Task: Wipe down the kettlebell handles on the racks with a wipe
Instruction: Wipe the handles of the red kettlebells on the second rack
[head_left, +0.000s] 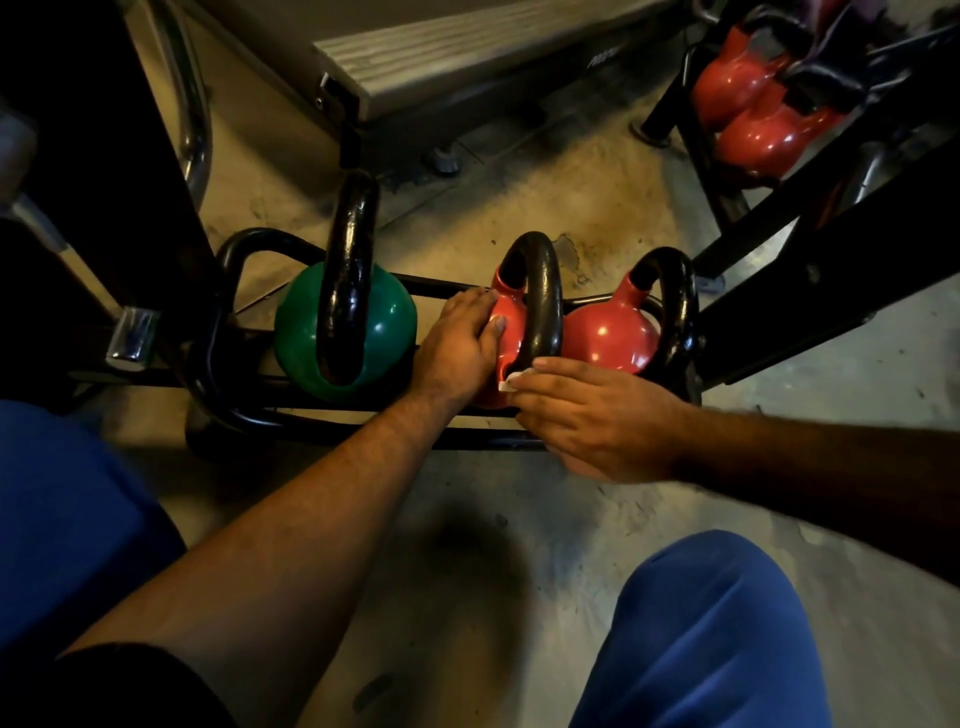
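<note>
A low black rack (322, 421) on the floor carries a green kettlebell (389, 322) and two red ones, all with glossy black handles. My left hand (457, 348) lies flat against the left side of the middle red kettlebell (506, 325), fingers spread on its body. My right hand (597, 415) pinches a small white wipe (511, 379) against the near base of that kettlebell's black handle (545, 296). The right red kettlebell (608, 332) stands untouched beside it, its handle (675, 306) arching to the right.
A second black rack (779, 208) rises at the right, holding more red kettlebells (753, 130). A grey step platform (441, 57) sits behind. Chrome machine tubing (192, 104) stands at the left. My blue-clad knees (701, 639) are at the frame's bottom over stained concrete floor.
</note>
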